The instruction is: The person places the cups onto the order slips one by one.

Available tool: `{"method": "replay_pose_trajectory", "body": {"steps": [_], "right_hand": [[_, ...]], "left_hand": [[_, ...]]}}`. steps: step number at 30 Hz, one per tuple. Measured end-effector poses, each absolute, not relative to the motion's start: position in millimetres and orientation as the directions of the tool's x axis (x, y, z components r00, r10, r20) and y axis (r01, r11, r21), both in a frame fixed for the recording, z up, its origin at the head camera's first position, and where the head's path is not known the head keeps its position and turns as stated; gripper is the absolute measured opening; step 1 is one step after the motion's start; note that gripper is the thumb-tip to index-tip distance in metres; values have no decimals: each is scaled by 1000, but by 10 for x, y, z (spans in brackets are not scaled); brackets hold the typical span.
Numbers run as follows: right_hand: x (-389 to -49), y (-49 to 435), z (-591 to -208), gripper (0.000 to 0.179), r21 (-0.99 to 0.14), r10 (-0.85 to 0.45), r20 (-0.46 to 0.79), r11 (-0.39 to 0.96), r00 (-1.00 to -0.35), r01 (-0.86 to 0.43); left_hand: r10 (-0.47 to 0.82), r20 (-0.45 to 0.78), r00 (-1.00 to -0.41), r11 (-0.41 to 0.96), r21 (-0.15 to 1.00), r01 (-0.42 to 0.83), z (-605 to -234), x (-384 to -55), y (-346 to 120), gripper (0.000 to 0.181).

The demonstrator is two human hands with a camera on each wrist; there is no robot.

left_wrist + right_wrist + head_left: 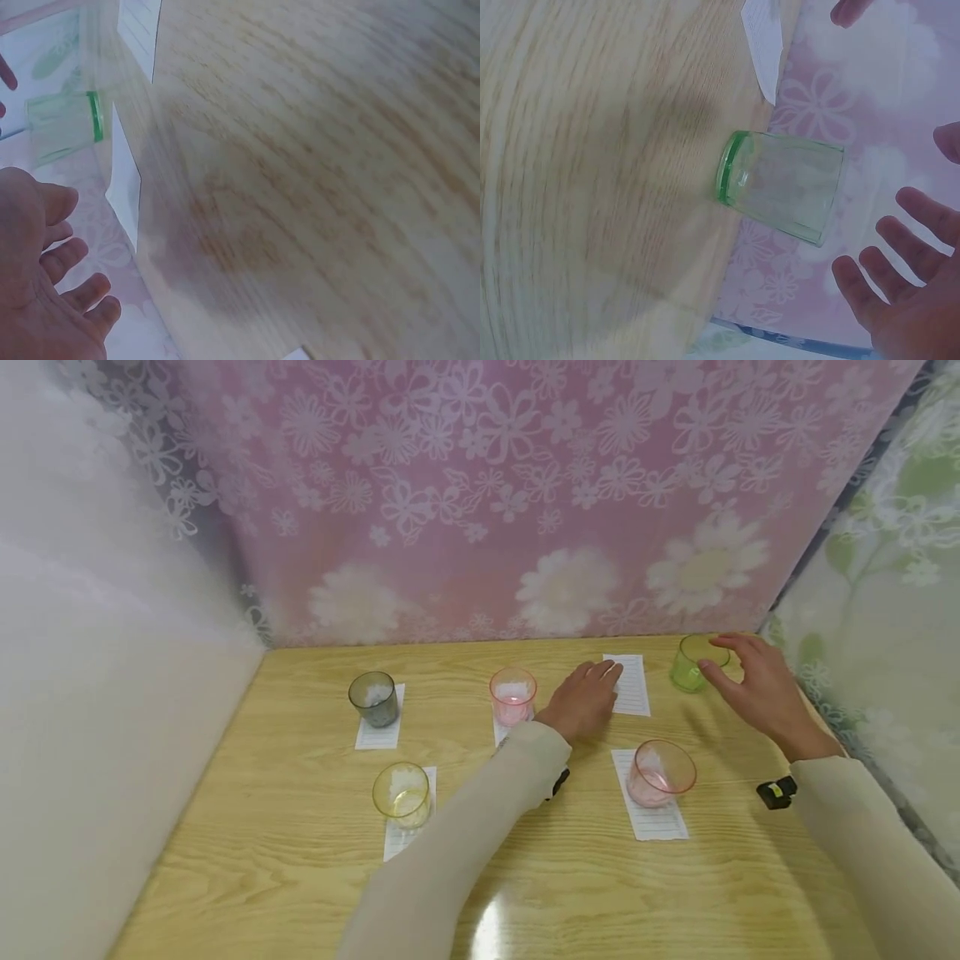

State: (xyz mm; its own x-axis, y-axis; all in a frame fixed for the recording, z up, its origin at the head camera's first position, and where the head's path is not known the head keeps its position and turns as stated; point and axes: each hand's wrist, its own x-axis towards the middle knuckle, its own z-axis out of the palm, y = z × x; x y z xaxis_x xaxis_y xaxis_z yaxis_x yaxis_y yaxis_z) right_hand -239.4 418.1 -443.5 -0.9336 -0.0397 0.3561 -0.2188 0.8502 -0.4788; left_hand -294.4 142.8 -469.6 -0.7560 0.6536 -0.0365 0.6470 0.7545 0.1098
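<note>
My right hand (757, 689) is held at the green clear cup (688, 672), thumb and fingers spread around its rim side. In the right wrist view the green cup (787, 187) stands upright on the table, with a gap between it and the fingers. My left hand (587, 700) hovers beside a slip of lined paper (632, 685), its fingertips overlapping the slip's left edge. In the left wrist view the left hand's fingers (64, 259) are loosely bent with nothing in them, and the paper slip (126, 184) lies just beyond.
A grey cup (377, 703), a yellow cup (405, 806) and two pink cups, one behind (513, 710) and one nearer (651, 785), stand on lined slips and hold whitish pieces. A pink flowered curtain (465, 527) backs the wooden table (262, 860).
</note>
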Motion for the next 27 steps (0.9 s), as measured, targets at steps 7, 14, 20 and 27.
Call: {"method": "replay_pose_trajectory", "body": {"steps": [7, 14, 20, 27], "right_hand": [[-2425, 4247, -4497, 56, -531, -6, 348, 823, -937, -202], [-2501, 4330, -4557, 70, -570, 20, 281, 808, -959, -150], [-2588, 4380, -4579, 90, -624, 33, 166, 777, -986, -79], [-2629, 4404, -4595, 109, -683, 67, -5, 729, -998, 52]], "left_hand": [[654, -85, -751, 756, 78, 650, -4763, -2997, 1508, 59], [605, -111, -789, 796, 73, 600, -4822, -3044, 1523, 59], [611, -92, -787, 792, 62, 608, -4816, -3034, 1513, 58], [593, -154, -790, 805, 84, 588, -4857, -3089, 1542, 59]]}}
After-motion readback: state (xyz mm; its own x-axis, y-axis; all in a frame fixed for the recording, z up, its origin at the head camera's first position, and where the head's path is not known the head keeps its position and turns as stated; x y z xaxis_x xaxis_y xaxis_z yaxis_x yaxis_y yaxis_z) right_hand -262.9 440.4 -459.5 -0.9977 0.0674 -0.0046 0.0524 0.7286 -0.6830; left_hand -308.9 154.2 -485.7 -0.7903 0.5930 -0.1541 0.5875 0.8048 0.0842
